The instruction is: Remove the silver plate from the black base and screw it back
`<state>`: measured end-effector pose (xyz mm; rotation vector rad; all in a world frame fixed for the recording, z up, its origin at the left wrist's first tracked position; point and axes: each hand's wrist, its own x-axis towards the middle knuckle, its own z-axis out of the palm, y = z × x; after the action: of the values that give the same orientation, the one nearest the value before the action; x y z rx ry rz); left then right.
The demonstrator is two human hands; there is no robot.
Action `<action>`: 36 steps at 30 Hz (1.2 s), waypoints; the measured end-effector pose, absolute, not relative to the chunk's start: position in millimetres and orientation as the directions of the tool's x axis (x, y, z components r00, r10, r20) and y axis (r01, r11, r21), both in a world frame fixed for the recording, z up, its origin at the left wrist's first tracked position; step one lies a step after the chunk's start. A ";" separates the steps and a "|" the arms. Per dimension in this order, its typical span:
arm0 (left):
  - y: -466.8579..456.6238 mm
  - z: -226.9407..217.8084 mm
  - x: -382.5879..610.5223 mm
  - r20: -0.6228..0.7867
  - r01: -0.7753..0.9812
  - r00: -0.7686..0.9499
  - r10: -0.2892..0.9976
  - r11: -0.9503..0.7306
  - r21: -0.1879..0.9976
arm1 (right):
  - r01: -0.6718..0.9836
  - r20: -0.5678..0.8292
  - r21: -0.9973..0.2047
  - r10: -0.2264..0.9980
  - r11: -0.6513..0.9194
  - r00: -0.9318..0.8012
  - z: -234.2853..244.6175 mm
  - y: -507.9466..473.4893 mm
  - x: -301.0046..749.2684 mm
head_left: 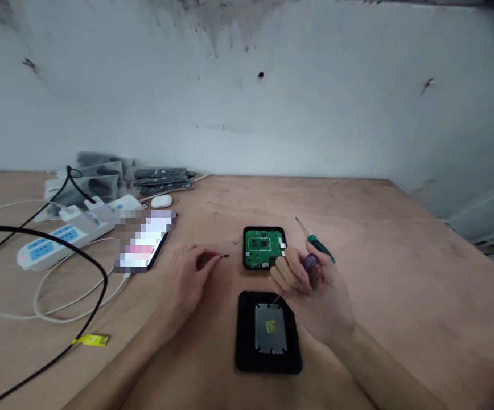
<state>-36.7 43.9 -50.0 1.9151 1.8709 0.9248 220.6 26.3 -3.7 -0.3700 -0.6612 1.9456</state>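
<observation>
My left hand (pixel 189 276) is low over the table with thumb and forefinger pinched. Right at its fingertips is a tiny dark piece (pixel 226 255), too small to name; whether it is held or lies on the wood is unclear. A few tiny bits (pixel 234 243) lie beyond. My right hand (pixel 315 290) is closed around the purple handle of a screwdriver (pixel 311 264), whose thin shaft points down-left above a black cover with a metal plate (pixel 268 336). Behind that hand, a black case with a green circuit board (pixel 262 242) lies open, its lower right corner partly covered.
A green-handled screwdriver (pixel 321 249) lies just past my right hand. To the left are a phone (pixel 147 242), a white power strip (pixel 80 228), loose cables (pixel 97 273) and a white earbud case (pixel 161 201). Plastic bags (pixel 102 179) lie against the wall.
</observation>
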 end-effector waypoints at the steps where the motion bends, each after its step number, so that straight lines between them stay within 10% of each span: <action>1: 44.2 -50.9 -36.8 0.236 0.775 -0.056 0.970 -0.106 0.623 | -0.724 0.030 -0.600 0.895 -0.341 -0.446 -3.1 26.2 220.2; 36: 46.6 -57.7 -34.6 0.264 0.781 -0.025 0.964 -0.146 0.607 | -0.696 -0.007 -0.633 0.902 -0.337 -0.431 1.1 28.8 222.7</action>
<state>-34.6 46.6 -57.7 1.9743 1.8423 0.9375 222.7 28.8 1.1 -0.4398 -0.6835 1.9269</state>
